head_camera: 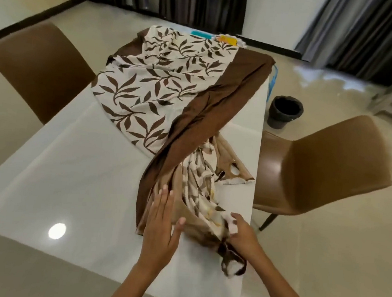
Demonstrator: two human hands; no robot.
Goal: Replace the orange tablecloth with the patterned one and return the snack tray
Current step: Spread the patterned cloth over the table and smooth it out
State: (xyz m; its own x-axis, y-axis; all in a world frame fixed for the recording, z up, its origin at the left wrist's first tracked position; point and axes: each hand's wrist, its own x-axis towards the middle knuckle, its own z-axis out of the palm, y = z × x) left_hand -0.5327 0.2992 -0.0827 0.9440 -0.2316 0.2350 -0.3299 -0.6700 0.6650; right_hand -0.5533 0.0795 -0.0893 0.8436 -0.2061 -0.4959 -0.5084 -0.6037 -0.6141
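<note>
A home dining room: a glossy white desk [73,159] flanked by brown padded chairs [36,66] on either side, polished cream floor tiles [298,268], dark floor-length curtains [200,1] over the windows (two sets), and a small black waste bin [284,111] beside the desk.

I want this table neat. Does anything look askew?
Yes: the patterned tablecloth lies diagonal and bunched toward the near right corner, leaving much of the white table bare. The right hand grips its crumpled end.
</note>
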